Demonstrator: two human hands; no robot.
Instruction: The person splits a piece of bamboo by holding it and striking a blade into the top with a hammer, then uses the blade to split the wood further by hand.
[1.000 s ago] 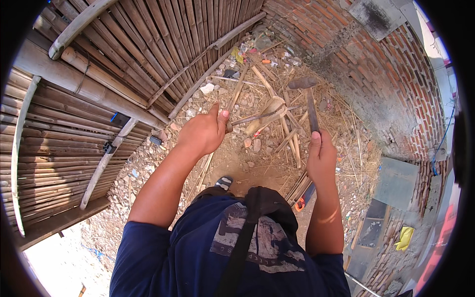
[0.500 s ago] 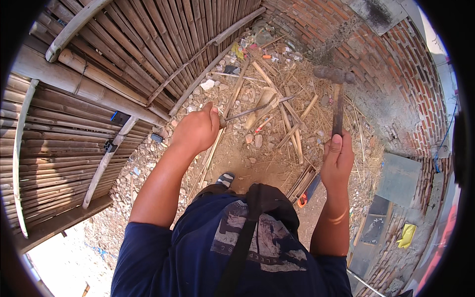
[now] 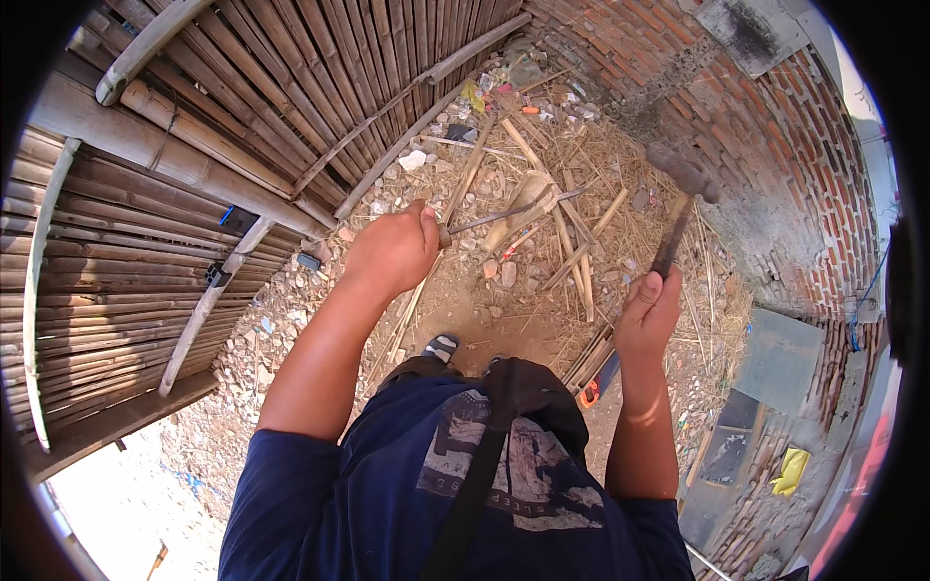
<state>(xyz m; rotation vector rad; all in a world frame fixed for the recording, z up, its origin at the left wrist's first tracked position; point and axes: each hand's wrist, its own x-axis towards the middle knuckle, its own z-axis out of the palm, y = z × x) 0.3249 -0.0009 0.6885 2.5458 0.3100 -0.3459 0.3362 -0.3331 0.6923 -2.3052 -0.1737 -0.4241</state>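
My left hand [image 3: 392, 250] is closed round the wooden handle of a long, thin metal-shafted tool [image 3: 494, 215], whose exact kind I cannot make out. Its shaft points right, across a pale piece of split wood [image 3: 518, 208]; whether they touch is unclear. In my right hand [image 3: 647, 315] is a hammer [image 3: 675, 228], gripped low on its wooden handle. The heavy, rusty head is raised and leans right, apart from the thin tool.
Bamboo slat walls [image 3: 262, 87] stand at the left, a brick wall [image 3: 804, 165] at the right. Rubble, straw and wooden strips [image 3: 572, 242] cover the ground. An orange-handled saw [image 3: 591, 392] lies beside sticks near my right forearm. My sandalled foot [image 3: 442, 349] stands on bare dirt.
The hammer has tilted to the right, its head swinging right and slightly down. My right hand has shifted a little left and down. My left hand keeps its hold, barely moved.
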